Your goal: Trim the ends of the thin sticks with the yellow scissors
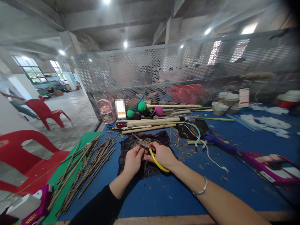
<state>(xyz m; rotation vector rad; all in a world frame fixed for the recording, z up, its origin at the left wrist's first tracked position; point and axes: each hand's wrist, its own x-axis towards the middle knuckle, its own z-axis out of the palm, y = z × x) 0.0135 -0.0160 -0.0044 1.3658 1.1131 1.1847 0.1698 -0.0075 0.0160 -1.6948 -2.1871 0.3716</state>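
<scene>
While the right hand (162, 154) keeps its fingers curled around the yellow handle of a pair of scissors (154, 160), the blades angle up and left over a crumpled dark cloth (164, 137) near the middle of the blue table (145, 200). The left hand (133, 161) sits just beside them, thumb and fingertips drawn together in a pinch; whether anything small lies between them I cannot tell. Wood chips (153, 138) litter the cloth, which is probably spread there to catch them, and the blades point away from the forearms, likely for safety. Peeled sticks (152, 123) lie crosswise beyond the cloth, with green yarn balls (142, 106) and a magenta yarn ball (159, 111) behind, toward the far edge along a perforated metal screen (131, 68). Thin brown twigs (91, 168) fan out at the left, partly on a green mat (87, 137), presumably within easy reach. Toward the right edge, a purple-and-white device (264, 168) is cut off by the view, its use unclear. Fingers hide the lower scissor loop, the blades' exact opening is hard to judge, and the screen blurs whatever stands behind it.
</scene>
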